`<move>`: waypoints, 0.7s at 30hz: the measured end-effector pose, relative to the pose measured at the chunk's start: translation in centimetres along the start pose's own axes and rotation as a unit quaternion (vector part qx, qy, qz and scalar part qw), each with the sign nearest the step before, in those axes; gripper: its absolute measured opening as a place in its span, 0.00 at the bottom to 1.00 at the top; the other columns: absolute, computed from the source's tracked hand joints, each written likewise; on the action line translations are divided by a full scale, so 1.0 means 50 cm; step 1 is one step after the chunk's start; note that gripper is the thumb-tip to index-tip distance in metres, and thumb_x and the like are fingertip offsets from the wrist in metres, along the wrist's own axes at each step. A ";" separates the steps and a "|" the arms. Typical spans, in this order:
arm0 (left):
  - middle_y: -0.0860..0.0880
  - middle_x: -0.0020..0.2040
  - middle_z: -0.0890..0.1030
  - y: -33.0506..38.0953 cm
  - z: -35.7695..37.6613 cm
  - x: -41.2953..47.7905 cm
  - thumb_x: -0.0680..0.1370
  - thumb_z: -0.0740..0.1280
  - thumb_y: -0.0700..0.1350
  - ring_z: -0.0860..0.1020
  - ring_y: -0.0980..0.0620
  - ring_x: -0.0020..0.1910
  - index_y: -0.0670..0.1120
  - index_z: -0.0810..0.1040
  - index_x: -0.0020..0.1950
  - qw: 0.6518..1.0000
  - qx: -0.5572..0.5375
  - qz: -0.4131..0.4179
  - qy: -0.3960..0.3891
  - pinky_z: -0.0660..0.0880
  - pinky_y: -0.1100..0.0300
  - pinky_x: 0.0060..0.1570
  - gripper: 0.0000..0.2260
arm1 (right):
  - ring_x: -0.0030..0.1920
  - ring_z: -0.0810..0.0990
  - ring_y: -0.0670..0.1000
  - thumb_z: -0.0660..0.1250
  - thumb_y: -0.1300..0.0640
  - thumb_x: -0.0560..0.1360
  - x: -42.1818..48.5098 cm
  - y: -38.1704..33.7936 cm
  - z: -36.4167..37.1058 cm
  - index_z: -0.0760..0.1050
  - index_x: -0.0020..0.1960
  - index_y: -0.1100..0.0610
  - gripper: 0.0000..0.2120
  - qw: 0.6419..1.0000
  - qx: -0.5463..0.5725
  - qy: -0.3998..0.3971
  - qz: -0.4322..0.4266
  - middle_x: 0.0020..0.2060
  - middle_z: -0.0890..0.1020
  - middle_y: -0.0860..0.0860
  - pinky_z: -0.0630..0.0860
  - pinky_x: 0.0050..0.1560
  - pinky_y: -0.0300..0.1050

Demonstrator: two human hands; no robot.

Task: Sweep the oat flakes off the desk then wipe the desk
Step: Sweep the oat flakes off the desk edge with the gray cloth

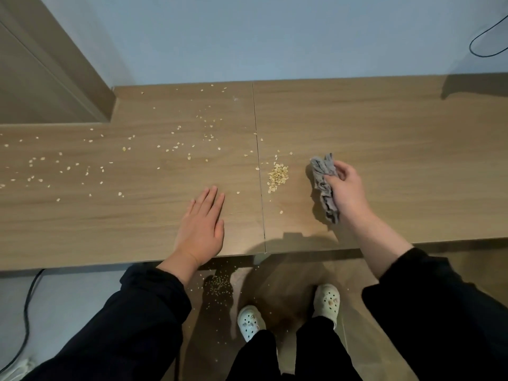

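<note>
Right hand (343, 185) grips cloth (324, 185), left hand (202, 229) lies flat on desk (384, 133); best drag cloth low thru oat pile (278, 174) twd near edge, w/o scattering.

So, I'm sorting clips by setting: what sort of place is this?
Likely a room in a home: a long wooden desk against a plain painted wall, and the person stands in clogs on a wood-look floor.
</note>
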State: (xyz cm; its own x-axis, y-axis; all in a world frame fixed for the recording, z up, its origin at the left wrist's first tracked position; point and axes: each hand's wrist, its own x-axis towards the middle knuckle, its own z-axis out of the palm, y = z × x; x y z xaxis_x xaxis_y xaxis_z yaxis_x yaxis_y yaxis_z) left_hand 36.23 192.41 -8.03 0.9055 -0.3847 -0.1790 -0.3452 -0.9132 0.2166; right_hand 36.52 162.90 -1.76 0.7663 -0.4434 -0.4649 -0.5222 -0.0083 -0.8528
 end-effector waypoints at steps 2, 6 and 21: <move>0.50 0.79 0.47 0.008 -0.010 -0.001 0.79 0.46 0.52 0.42 0.55 0.77 0.48 0.50 0.79 0.999 -0.035 -0.013 0.000 0.39 0.56 0.74 0.27 | 0.54 0.80 0.53 0.64 0.62 0.79 0.015 0.001 -0.033 0.68 0.70 0.55 0.20 0.994 -0.096 0.019 -0.042 0.64 0.75 0.54 0.80 0.53 0.51; 0.49 0.79 0.53 0.050 -0.034 0.004 0.81 0.59 0.41 0.47 0.52 0.78 0.47 0.58 0.77 0.987 -0.138 -0.078 0.023 0.41 0.57 0.74 0.25 | 0.69 0.69 0.53 0.66 0.67 0.75 0.023 0.013 -0.084 0.68 0.70 0.57 0.24 0.910 -0.349 -0.059 -0.215 0.70 0.69 0.55 0.65 0.70 0.44; 0.49 0.76 0.63 0.376 -0.069 0.161 0.78 0.64 0.38 0.57 0.49 0.76 0.49 0.66 0.74 0.989 -0.145 0.041 0.007 0.44 0.59 0.73 0.25 | 0.62 0.71 0.49 0.73 0.49 0.72 0.077 0.015 -0.206 0.72 0.66 0.53 0.25 0.830 -0.481 -0.190 -0.210 0.60 0.74 0.49 0.69 0.65 0.45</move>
State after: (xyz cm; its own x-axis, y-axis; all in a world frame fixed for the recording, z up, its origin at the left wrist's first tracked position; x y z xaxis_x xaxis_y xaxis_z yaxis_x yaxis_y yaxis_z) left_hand 37.89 172.59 -2.10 0.8810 -0.4528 -0.1369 -0.3345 -0.8010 0.4965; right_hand 35.24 151.93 -1.72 0.9236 0.0937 -0.3717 -0.0957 -0.8827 -0.4602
